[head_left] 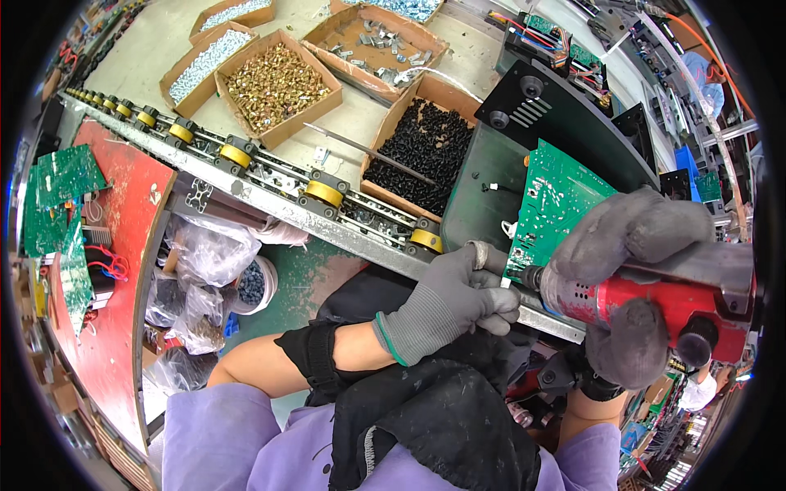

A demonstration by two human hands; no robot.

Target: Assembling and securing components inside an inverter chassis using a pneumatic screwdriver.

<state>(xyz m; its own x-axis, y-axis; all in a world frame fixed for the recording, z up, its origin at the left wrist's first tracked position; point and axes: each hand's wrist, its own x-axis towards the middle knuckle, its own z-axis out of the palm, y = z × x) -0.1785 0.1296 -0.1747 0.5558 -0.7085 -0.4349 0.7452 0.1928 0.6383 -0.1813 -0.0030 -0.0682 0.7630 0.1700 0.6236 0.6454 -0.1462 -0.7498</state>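
Observation:
My right hand (634, 348), in a grey glove, is wrapped round a red power screwdriver (626, 296). The tool lies nearly level, its dark nose pointing left at the lower corner of a green circuit board (557, 200). That board stands tilted against a dark metal casing (483, 196). My left hand (458, 303), gloved in grey too, is beside the same corner with its fingers curled together. Whatever the left fingers pinch, if anything, is hidden. A small white piece (506, 282) shows between the left fingers and the tool's nose.
Cardboard trays of black screws (417, 155), brass-coloured screws (274, 86) and metal clips (377, 49) stand beyond a roller rail (323, 195). A thin metal rod (368, 151) lies over the black-screw tray. More green boards (70, 176) are on a red table (123, 188) at left.

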